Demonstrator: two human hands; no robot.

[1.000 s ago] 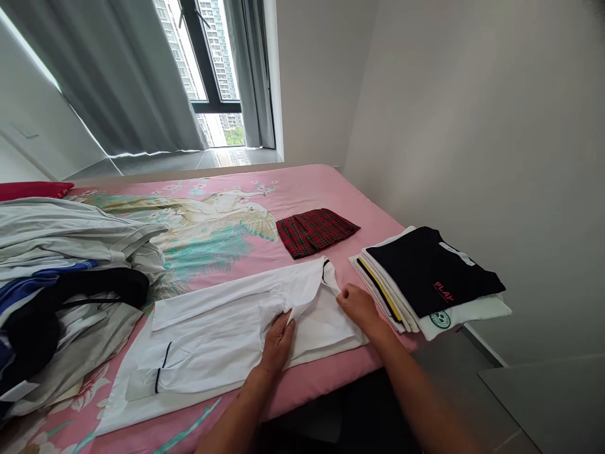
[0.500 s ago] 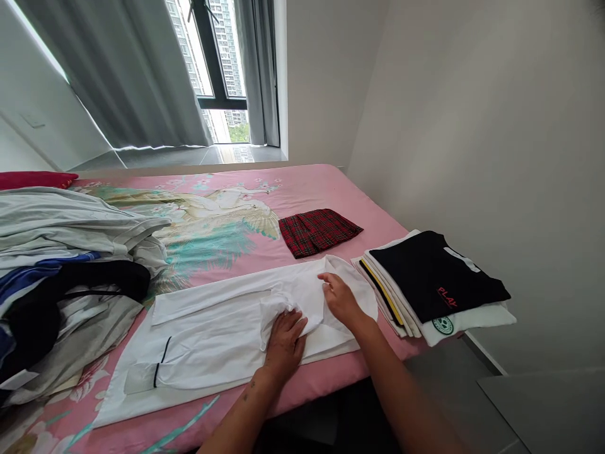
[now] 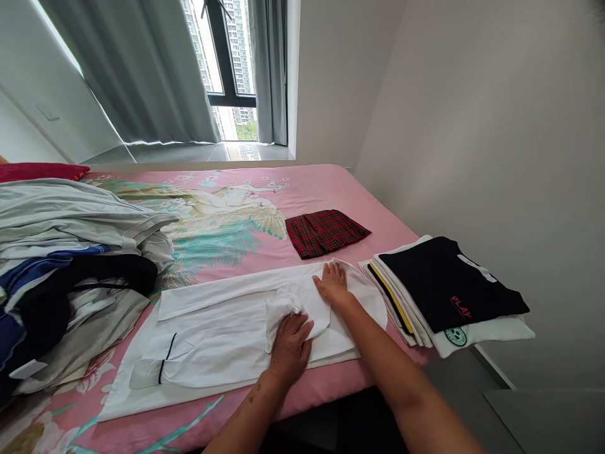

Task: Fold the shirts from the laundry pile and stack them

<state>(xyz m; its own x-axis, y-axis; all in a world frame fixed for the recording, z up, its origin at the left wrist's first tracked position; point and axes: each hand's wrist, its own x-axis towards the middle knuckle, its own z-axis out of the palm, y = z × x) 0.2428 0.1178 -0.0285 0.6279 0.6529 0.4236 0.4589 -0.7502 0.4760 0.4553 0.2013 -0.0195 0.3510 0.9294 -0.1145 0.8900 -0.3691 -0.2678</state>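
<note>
A white long-sleeved garment (image 3: pixel 222 340) lies partly folded along the front edge of the bed, with a dark stripe near its left end. My left hand (image 3: pixel 292 340) rests palm down on its crumpled middle, fingers extended and slightly apart. Farther to the right, my right hand (image 3: pixel 331 282) lies flat on the cloth near its far edge, fingers spread. Neither hand grips the fabric. The cloth beneath both palms is hidden.
At the right stands a stack of folded shirts, topped by a black shirt (image 3: pixel 449 284). A red plaid piece of clothing (image 3: pixel 327 232) lies beyond the white garment. Loose clothes (image 3: pixel 85 221) are heaped at the left on the pink floral bedspread (image 3: pixel 312 183).
My right hand has come down from a raised position and now lies flat on the white cloth. The left hand stays on the crumpled part. The view has shifted slightly left.
</note>
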